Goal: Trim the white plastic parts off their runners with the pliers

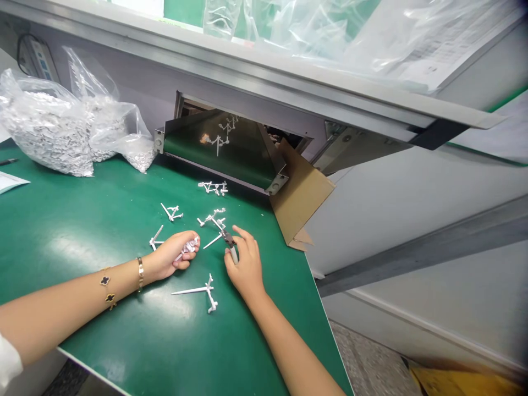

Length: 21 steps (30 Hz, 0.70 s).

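Observation:
Several small white plastic parts (pixel 190 246) are bunched inside my left hand (pixel 175 256), its fingers curled round them. My right hand (pixel 245 264) grips a pair of side cutters (pixel 229 241), jaws pointing up and away from me. Just beyond the jaws lies a branched white plastic sprue (pixel 215 220), and I cannot tell whether the cutters touch it. Close to my left wrist is another white sprue (pixel 154 241). A longer Y-shaped sprue (pixel 206 288) rests on the green table between my forearms.
Farther back lie more sprues (pixel 213 188). Clear bags (pixel 45 126) full of small white pieces stand at the back left. A metal chute (pixel 223 148) slopes down at the back, with a cardboard flap (pixel 301 198) at its right. A metal-edged shelf (pixel 247 60) overhangs the table.

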Motion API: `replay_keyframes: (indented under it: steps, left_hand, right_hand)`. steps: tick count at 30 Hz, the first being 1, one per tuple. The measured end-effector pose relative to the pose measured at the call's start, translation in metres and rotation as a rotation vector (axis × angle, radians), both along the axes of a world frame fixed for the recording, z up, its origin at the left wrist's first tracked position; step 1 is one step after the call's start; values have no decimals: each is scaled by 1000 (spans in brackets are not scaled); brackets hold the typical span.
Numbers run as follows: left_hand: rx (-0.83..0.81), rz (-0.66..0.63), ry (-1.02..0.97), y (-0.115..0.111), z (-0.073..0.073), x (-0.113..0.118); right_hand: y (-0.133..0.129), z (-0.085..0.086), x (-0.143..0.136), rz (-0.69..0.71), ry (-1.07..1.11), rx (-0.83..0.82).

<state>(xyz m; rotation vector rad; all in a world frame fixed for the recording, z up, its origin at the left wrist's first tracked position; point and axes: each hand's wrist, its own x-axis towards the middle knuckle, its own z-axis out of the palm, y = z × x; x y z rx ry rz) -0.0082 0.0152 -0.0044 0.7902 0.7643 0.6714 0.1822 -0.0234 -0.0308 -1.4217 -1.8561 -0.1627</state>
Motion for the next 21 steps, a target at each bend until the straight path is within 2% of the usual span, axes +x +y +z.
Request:
replay_keyframes:
  steps: [4, 9, 13, 18, 21]
  left_hand:
    - [-178, -2, -130, 2, 5, -1]
    - [-175, 26, -147, 6, 2, -2]
    - [103, 59, 64, 7, -5, -2]
    - [496, 15, 487, 7, -9, -3]
    - [726, 17, 666, 9, -9, -3]
  right_hand:
    - [7, -5, -2, -24, -169, -193]
    - [5, -6, -4, -87, -237, -269]
    - [3, -5, -2, -60, -219, -246]
    - [3, -5, -1, 93, -97, -206]
    - [2, -4, -2, 172, -67, -194]
